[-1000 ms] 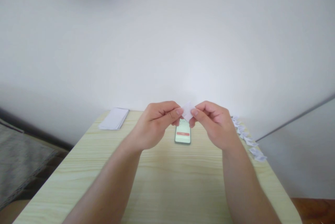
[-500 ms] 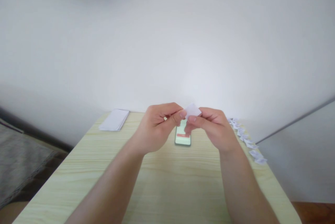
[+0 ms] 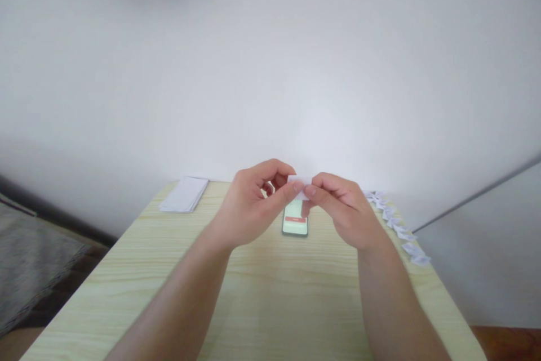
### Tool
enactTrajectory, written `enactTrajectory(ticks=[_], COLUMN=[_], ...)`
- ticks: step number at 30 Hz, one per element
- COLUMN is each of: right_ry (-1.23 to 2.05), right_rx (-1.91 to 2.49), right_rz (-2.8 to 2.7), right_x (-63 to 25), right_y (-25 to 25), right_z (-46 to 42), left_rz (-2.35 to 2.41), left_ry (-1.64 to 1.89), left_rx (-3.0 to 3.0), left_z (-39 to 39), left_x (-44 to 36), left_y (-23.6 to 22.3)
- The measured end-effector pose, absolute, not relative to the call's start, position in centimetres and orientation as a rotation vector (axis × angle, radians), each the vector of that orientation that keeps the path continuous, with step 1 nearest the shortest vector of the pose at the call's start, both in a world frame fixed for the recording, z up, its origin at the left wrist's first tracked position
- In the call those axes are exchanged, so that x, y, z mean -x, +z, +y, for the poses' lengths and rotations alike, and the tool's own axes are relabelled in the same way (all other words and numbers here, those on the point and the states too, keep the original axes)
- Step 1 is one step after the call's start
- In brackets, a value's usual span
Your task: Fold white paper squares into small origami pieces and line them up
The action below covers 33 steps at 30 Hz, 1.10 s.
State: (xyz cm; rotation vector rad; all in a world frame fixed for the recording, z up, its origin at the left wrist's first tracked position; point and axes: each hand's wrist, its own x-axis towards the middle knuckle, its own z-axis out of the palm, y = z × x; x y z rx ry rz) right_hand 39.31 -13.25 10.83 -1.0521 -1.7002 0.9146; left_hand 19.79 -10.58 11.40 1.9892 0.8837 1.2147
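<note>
My left hand [image 3: 250,203] and my right hand [image 3: 345,207] meet above the far middle of the table, both pinching one small piece of white paper [image 3: 298,183] between thumbs and forefingers. Only a sliver of the paper shows between the fingertips. Right below the hands a phone [image 3: 295,224] lies flat on the table with its screen lit and a red bar on it.
The light wooden table [image 3: 262,293] butts against a white wall. A stack of white paper sheets [image 3: 185,194] lies at the far left corner. Several small folded white paper pieces [image 3: 398,228] line the right edge. A grey patterned surface [image 3: 29,259] sits beyond the left side.
The paper piece was a wider flap sticking up between my fingertips; now it is folded smaller and nearly covered. My hands have drawn closer together.
</note>
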Motion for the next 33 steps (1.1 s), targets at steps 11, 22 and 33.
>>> enactTrajectory(ticks=[11,22,33], right_ry=[0.931,1.030,1.042], right_rx=[1.042,0.988,0.989], right_rz=[-1.757,-1.609,-1.527], right_x=[-38.96,-38.82,-39.27], right_y=[11.17,10.72,10.75], right_z=[-13.80,-13.37,-13.24], left_rz=[0.745,0.701,0.658], left_ry=[1.257,1.259,1.167], left_rx=[-1.784,-1.715,-1.814], left_z=[-10.08,-10.19,-10.51], left_x=[-19.87,-20.04,-20.10], left_y=[11.01,10.84,10.75])
